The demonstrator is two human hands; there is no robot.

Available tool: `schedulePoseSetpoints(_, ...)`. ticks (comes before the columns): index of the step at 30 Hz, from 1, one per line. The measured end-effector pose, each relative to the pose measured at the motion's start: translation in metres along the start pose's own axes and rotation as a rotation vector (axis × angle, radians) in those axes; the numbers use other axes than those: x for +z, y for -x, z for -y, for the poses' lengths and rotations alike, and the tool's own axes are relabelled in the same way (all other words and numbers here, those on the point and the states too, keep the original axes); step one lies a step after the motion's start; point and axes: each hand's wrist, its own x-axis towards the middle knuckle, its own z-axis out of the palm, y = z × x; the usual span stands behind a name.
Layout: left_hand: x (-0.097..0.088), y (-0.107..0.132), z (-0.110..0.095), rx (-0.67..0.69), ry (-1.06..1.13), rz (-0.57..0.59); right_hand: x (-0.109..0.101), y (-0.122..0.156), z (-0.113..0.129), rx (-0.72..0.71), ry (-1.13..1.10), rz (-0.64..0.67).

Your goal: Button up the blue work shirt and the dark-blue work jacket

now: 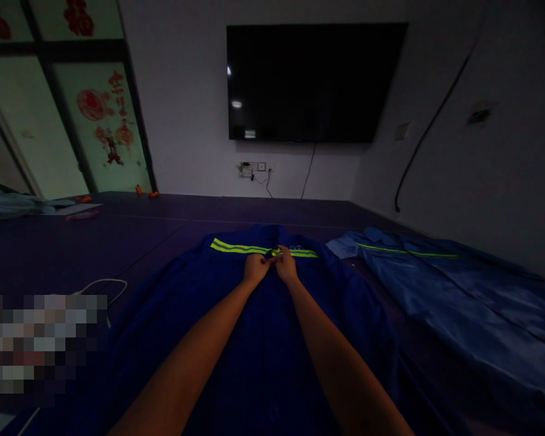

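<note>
A dark blue work jacket lies spread out, collar away from me, with a yellow-green reflective strip across its chest. My left hand is closed on the front edge of the jacket, just below the strip. Right beside it, my right hand pinches the same edge, its fingertips meeting the left ones and one finger raised over the strip. Whatever small part of the edge sits between the fingertips is too dark and small to make out.
To the right lies a second, lighter blue garment with a reflective line. A white cable curls at left near a blurred-out patch. Pale cloth and small orange items lie farther back. A television hangs on the wall.
</note>
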Motion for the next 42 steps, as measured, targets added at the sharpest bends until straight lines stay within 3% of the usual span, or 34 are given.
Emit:
schedulePoseSetpoints(8,-0.017,0.028,0.01,-0.09,0.094,0.056,-0.023,0.031,0.011,-0.053,0.102,0.167)
schedulePoseSetpoints(15,-0.02,0.044,0.013,-0.117,0.161,0.121,-0.032,0.051,0.023,-0.122,0.175,0.264)
schedulePoseSetpoints(30,-0.019,0.046,0.009,-0.086,0.264,0.13,-0.034,0.056,0.026,-0.115,0.164,0.221)
schedulePoseSetpoints(42,-0.034,0.047,0.014,-0.132,0.43,0.376,-0.032,0.059,0.029,-0.089,0.205,0.253)
